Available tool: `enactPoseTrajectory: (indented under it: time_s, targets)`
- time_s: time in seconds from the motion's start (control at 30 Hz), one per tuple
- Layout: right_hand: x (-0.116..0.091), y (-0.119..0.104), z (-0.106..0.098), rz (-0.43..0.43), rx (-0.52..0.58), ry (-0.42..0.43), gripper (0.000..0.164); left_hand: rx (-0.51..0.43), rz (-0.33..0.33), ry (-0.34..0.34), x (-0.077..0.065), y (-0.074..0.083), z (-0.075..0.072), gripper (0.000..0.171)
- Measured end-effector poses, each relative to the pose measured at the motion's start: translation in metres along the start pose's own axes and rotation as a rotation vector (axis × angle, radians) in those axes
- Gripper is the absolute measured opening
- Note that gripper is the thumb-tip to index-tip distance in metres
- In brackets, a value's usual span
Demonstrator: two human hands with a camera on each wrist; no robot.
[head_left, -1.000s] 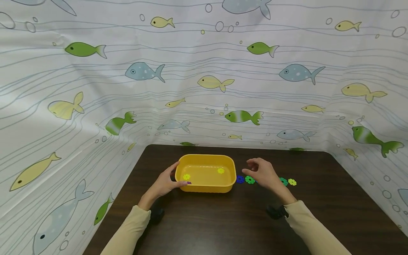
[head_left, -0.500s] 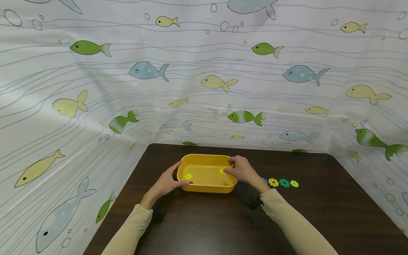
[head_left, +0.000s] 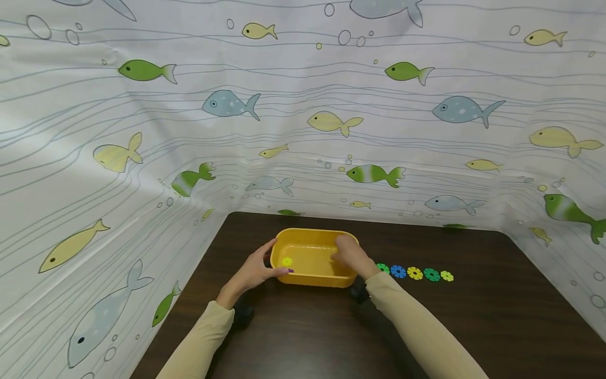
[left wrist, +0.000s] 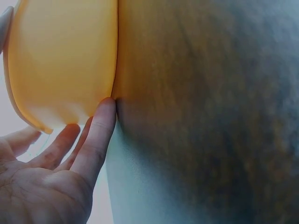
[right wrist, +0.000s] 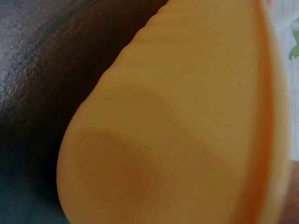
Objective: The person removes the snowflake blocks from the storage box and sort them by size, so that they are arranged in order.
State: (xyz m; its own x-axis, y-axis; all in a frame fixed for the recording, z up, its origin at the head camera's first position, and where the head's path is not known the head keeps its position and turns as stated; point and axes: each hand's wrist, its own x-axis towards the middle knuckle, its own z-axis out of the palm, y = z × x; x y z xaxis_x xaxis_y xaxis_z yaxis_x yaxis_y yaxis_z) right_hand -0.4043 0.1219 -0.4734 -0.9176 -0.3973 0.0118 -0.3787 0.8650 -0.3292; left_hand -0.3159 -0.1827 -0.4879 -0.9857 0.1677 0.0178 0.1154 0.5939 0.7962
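A yellow plastic tub [head_left: 310, 260] stands on the dark table. My left hand [head_left: 253, 271] holds its left end, thumb over the front rim and fingers along the outer wall. The left wrist view shows those fingertips against the tub's side [left wrist: 65, 60]. My right hand [head_left: 351, 255] reaches over the right rim, its fingers down inside the tub; I cannot tell whether they pinch anything. At the tub's left end lie a yellow flower-shaped disc [head_left: 286, 261] and a purple piece [head_left: 291, 271], partly behind the thumb. The right wrist view is filled by the tub's outer wall [right wrist: 177, 116].
Right of the tub runs a row of flower-shaped discs: green [head_left: 383, 268], blue [head_left: 399, 271], yellow [head_left: 414, 273], teal [head_left: 432, 274] and light yellow [head_left: 447, 276]. A white fish-patterned sheet [head_left: 303, 142] rises behind the table [head_left: 303, 331] and at both sides.
My right hand has moved left from above the disc row into the tub's right end, where the second yellow disc is now hidden. My left hand keeps its hold; the view has shifted slightly.
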Motion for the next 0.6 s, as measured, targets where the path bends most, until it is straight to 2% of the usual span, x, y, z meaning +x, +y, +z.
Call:
enactPoseTrajectory:
  time_s: [0.07, 0.17, 0.27, 0.4, 0.6]
  targets:
    - [-0.011, -0.015, -0.009, 0.017, 0.01, -0.005, 0.013, 0.001, -0.006, 0.004, 0.0, 0.0, 0.0, 0.107]
    - [-0.021, -0.031, -0.016, 0.041, -0.034, -0.008, 0.005, 0.002, -0.013, 0.015, 0.0, 0.0, 0.001, 0.107]
    - [-0.023, -0.04, -0.016, 0.08, -0.095, -0.033, 0.01, -0.001, -0.012, 0.013, 0.0, -0.001, 0.001, 0.107]
    - [-0.02, -0.041, -0.011, 0.102, -0.149, -0.047, 0.015, -0.013, -0.011, 0.002, 0.0, -0.001, 0.002, 0.106]
    - [-0.017, -0.038, -0.006, 0.091, -0.169, -0.046, 0.017, -0.011, -0.008, 0.008, 0.001, -0.001, 0.003, 0.107]
